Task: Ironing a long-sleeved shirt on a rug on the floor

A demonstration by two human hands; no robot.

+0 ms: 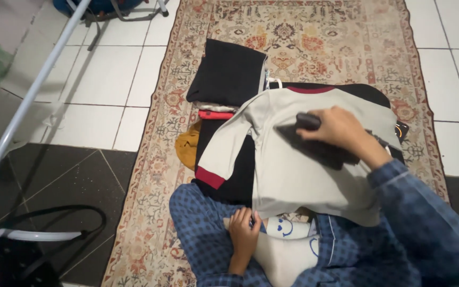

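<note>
Lying mid-rug (pixel 431 159), the grey top (pixel 298 175) is half pressed; the iron (pixel 308 121) is gripped by the right hand (pixel 341 130), the hem pinched by the left hand (pixel 244 234).

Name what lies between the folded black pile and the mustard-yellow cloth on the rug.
In the head view, a red strip of cloth lies between the folded black pile and the mustard-yellow cloth.
</note>
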